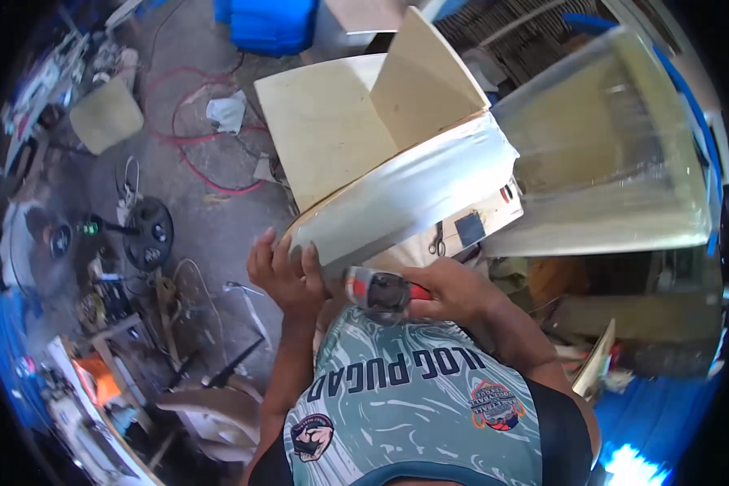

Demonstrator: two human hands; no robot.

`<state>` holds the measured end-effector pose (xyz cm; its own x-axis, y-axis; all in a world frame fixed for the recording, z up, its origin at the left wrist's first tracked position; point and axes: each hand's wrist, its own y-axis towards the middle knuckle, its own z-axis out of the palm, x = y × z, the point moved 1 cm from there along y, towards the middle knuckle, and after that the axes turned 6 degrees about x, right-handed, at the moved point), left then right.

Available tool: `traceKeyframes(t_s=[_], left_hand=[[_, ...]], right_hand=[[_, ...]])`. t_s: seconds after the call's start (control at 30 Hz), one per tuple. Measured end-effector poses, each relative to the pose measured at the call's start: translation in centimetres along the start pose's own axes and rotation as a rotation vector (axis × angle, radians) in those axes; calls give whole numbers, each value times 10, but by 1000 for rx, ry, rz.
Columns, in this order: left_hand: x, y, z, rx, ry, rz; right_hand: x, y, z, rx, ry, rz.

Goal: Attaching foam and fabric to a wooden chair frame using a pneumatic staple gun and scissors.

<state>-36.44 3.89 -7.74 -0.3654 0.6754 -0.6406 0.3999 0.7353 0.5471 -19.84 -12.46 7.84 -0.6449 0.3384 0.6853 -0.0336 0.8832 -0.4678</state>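
Note:
My left hand (287, 275) has its fingers curled over the lower left end of a long pale panel (405, 186), part of an assembly of boards with an upright divider (421, 81) and a cream board (308, 138). My right hand (445, 287) is closed on the red handle of a metal hand tool (381, 292), which looks like a staple gun; its head is near that same end of the panel, below it. Scissors (437, 243) and a dark square piece (470, 229) lie on a pale board under the assembly.
A large translucent moulded piece (591, 146) is at the right. A blue wrapped object (267, 24) stands at the top. A red hose (211, 188), a stool-like pad (105, 113), a black wheel (148, 233) and assorted scrap lie on the left floor.

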Motion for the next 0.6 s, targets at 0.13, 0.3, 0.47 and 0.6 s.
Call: traceKeyframes(t_s=[0.13, 0.3, 0.47, 0.6], left_hand=[[-41, 38, 1, 204, 322, 226], [-86, 53, 62, 459, 130, 321], [-127, 89, 108, 521, 143, 204], [-131, 94, 126, 485, 142, 216]], right_hand=[[-35, -35, 22, -174, 120, 220], [-73, -70, 27, -339, 332, 254], [-113, -91, 18, -390, 401, 281], [-145, -99, 5, -484, 408, 303]])
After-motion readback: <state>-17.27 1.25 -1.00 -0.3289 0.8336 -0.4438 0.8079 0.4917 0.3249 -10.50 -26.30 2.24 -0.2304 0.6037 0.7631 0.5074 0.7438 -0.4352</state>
